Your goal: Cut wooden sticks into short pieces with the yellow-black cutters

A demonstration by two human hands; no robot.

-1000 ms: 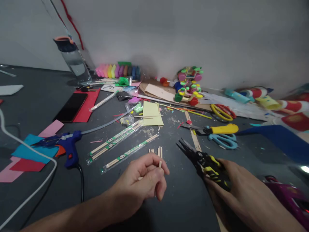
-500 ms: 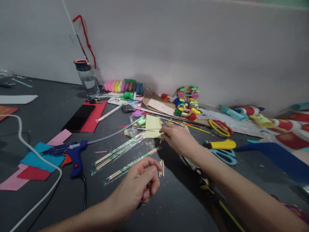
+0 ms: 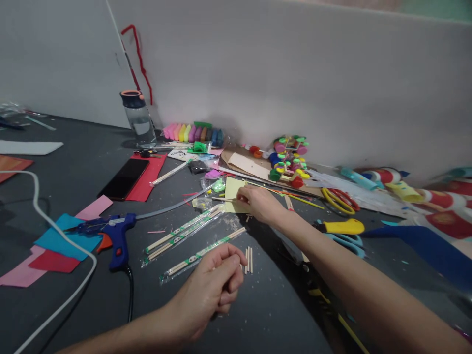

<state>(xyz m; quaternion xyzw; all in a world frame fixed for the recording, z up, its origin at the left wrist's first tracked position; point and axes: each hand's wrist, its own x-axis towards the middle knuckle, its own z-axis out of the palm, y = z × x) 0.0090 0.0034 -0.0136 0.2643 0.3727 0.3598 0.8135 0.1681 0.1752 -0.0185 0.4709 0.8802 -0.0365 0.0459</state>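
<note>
My right hand [image 3: 258, 202] reaches over a pale yellow sheet of paper [image 3: 232, 189], its thumb and fingers pinched on the end of a thin wooden stick [image 3: 223, 198]. My left hand [image 3: 216, 282] is nearer to me, with fingers curled in; whatever may be inside them is hidden. Just beyond its fingertips, short cut pieces of wooden stick [image 3: 251, 260] lie side by side. Pairs of wooden chopsticks in clear, green-printed wrappers [image 3: 184, 233] lie to the left of the paper, and another wrapped pair [image 3: 197, 256] passes behind my left hand.
On the left are a blue glue gun [image 3: 120, 236] with cables, coloured paper [image 3: 55, 268] and a phone [image 3: 125, 178]. A water bottle [image 3: 139, 120] stands by the wall. Small colourful wheeled models [image 3: 289, 164] sit at the back. Scissors [image 3: 339, 201] and a yellow-handled tool [image 3: 342, 226] lie right.
My right hand has shifted slightly left over the yellow paper and closed on the stick. The fingers of my left hand have curled tighter. The whole view has moved slightly.
</note>
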